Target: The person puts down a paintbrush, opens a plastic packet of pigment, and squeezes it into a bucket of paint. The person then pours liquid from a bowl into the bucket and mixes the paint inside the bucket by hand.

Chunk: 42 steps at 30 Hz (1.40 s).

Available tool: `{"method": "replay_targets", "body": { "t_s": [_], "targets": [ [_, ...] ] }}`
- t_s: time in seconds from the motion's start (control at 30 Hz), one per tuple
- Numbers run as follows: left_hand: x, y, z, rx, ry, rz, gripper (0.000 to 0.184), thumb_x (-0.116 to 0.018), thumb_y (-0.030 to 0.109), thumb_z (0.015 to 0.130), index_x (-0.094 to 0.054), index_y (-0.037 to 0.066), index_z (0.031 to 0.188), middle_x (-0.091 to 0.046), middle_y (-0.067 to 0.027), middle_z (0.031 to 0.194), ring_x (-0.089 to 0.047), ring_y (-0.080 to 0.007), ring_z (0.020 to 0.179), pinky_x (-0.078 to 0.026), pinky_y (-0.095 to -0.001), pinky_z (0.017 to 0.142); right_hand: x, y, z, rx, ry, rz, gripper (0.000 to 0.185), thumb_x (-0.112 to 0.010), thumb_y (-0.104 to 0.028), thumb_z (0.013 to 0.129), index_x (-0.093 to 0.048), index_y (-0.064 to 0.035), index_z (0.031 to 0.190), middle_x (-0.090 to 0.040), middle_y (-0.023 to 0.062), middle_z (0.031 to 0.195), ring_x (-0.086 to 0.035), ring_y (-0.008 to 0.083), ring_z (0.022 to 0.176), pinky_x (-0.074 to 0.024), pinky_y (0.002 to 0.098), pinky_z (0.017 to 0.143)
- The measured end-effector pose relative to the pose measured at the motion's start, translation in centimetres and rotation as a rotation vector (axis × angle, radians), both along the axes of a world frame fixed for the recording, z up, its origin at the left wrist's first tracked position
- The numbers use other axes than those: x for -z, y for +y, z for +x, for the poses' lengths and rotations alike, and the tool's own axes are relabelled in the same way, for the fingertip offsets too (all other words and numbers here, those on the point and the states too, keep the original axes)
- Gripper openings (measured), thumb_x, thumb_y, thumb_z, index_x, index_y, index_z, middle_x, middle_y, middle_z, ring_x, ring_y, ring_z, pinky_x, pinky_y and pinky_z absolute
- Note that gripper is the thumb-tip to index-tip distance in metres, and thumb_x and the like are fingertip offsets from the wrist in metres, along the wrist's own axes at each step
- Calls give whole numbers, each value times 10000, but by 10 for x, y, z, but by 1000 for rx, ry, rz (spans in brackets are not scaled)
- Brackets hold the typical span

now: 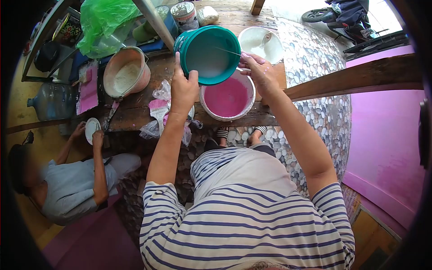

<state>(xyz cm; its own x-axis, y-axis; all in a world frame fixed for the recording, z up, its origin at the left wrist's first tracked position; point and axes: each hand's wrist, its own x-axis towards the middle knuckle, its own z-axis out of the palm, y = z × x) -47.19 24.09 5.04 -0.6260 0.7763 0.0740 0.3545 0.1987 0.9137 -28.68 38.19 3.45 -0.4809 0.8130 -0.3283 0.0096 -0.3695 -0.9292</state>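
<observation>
My left hand (183, 87) grips the left side of a teal bucket (181, 47), thumb and fingers on its wall. The bucket is tilted and holds a cloudy whitish liquid (209, 60). My right hand (261, 74) is at the bucket's right rim, its fingers closed around the end of a thin rod (227, 51) that reaches over the liquid. I cannot tell whether this is a stick or the bucket's wire handle. Below the teal bucket stands a white bucket (208, 112) with pink paint (227, 99) inside, partly hidden by it.
On the wooden table (155, 69) are a pail with pale powder (110, 83), a pink-stained brush (159, 111) on plastic bags, a white basin (245, 40) and a paint can (184, 15). At left a seated person (81, 184) holds a white lid-like disc (92, 129). A wooden beam (360, 76) runs at right.
</observation>
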Motion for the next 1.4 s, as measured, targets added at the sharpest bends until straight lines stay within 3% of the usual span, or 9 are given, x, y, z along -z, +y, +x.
{"method": "replay_targets", "body": {
  "t_s": [0.1, 0.3, 0.37, 0.57, 1.0, 1.2, 1.3, 1.37, 1.4],
  "targets": [
    [-3, -1, 1, -17, 33, -2, 709, -522, 141, 905, -256, -49, 1534, -685, -277, 1052, -708, -315, 881, -537, -377, 804, 1, 0, -3, -11, 15, -1, 405, -644, -305, 976, -643, 2, 1240, -687, 65, 1052, -642, 135, 970, -517, 244, 788],
    [-6, -3, 5, -21, 145, 4, 711, -521, 157, 913, -249, -44, 1538, -668, -297, 1094, -696, -356, 935, -526, -403, 852, 3, 0, -4, -2, 19, -47, 389, -640, -292, 977, -641, -4, 1238, -693, 73, 1101, -648, 149, 984, -523, 276, 817],
    [-13, -4, 7, -10, 62, -41, 713, -520, 159, 914, -243, -40, 1541, -628, -323, 1184, -663, -388, 1032, -500, -424, 918, 6, 1, -3, -6, 36, -56, 389, -642, -292, 975, -641, -3, 1236, -693, 74, 1111, -649, 153, 989, -524, 281, 824],
    [-4, -1, 4, 5, 141, -39, 722, -527, 159, 920, -228, -34, 1548, -546, -340, 1295, -581, -430, 1163, -448, -453, 1007, 8, 0, -2, 2, 66, -82, 392, -647, -295, 970, -639, 5, 1224, -694, 73, 1114, -646, 159, 1007, -527, 288, 841],
    [0, 3, 1, 2, 148, -38, 714, -523, 163, 929, -228, -24, 1552, -558, -331, 1290, -599, -433, 1147, -466, -446, 992, 3, 1, -5, 29, 53, -100, 387, -664, -303, 954, -651, -7, 1202, -697, 60, 1069, -650, 149, 990, -525, 280, 830],
    [3, 4, -12, 7, -108, -5, 674, -501, 115, 924, -259, -47, 1532, -604, -278, 1271, -648, -327, 1116, -476, -398, 983, 4, 7, -12, 1, 34, -9, 410, -701, -280, 936, -646, -10, 1240, -701, 59, 1067, -645, 135, 987, -510, 271, 802],
    [0, 5, -16, 16, -70, 47, 585, -474, 88, 928, -336, -60, 1478, -625, -221, 1237, -678, -276, 1031, -561, -394, 884, -3, 5, -14, -43, -25, 57, 480, -714, -285, 928, -605, -26, 1317, -704, 108, 1094, -665, 151, 985, -522, 269, 823],
    [-11, 4, -14, -20, -563, 70, 492, -454, 68, 933, -396, -59, 1404, -632, -199, 1187, -707, -263, 942, -644, -387, 736, -4, -1, -18, -55, -1, 77, 542, -729, -281, 915, -558, -25, 1361, -679, 119, 1137, -657, 160, 1005, -521, 274, 834],
    [-8, 3, -15, -16, -565, 73, 492, -454, 68, 933, -396, -59, 1404, -632, -199, 1187, -707, -263, 942, -644, -387, 736, -4, -4, -18, -62, 22, 99, 610, -745, -277, 902, -512, -24, 1406, -654, 131, 1180, -648, 168, 1024, -520, 280, 844]
  ]
}}
